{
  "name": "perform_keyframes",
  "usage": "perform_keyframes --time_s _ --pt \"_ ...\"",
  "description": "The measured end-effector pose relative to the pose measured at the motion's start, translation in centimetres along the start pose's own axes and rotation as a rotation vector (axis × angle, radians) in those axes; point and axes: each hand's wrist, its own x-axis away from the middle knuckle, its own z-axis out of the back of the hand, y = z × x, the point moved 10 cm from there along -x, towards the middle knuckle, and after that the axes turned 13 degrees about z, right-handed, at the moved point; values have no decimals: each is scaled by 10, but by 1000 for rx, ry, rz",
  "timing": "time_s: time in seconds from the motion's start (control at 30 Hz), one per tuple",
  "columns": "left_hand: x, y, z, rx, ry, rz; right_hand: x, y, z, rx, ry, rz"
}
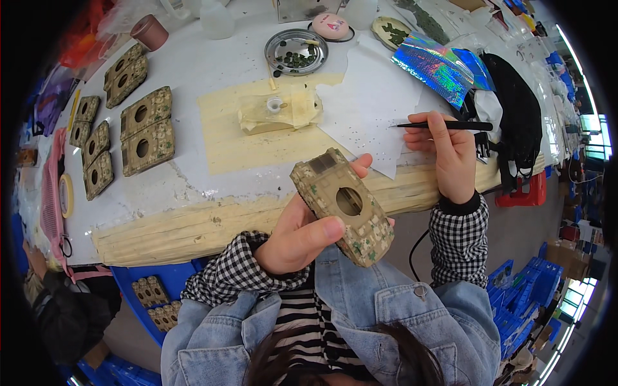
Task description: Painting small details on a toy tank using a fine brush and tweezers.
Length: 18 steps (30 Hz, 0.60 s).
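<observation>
My left hand (293, 241) is closed around a camouflage model tank hull (325, 199), held tilted in front of the table's near edge. The hull has a round hole in its top and a dark rectangular patch at its far end. In my right hand (454, 161) is a pair of black tweezers (473, 125), gripped between thumb and fingers. Their thin tips point left above a white paper sheet (367, 96) scattered with tiny specks. Whether the tips pinch anything is too small to tell.
Beyond the hull, a tape-covered block (299, 114) bears a small white cup (275, 105). Behind it stands a round metal dish (267, 61) with dark green bits. More camouflage hulls (158, 138) lie at left. A shiny holographic sheet (431, 64) and black bag (515, 109) are at right.
</observation>
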Motion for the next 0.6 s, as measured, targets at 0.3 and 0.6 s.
perform_keyframes --time_s 0.3,0.6 --pt "0 -1 2 -1 13 -8 0 2 -3 10 -37 3" --pt "1 -3 5 -12 17 7 0 0 -4 37 -49 10"
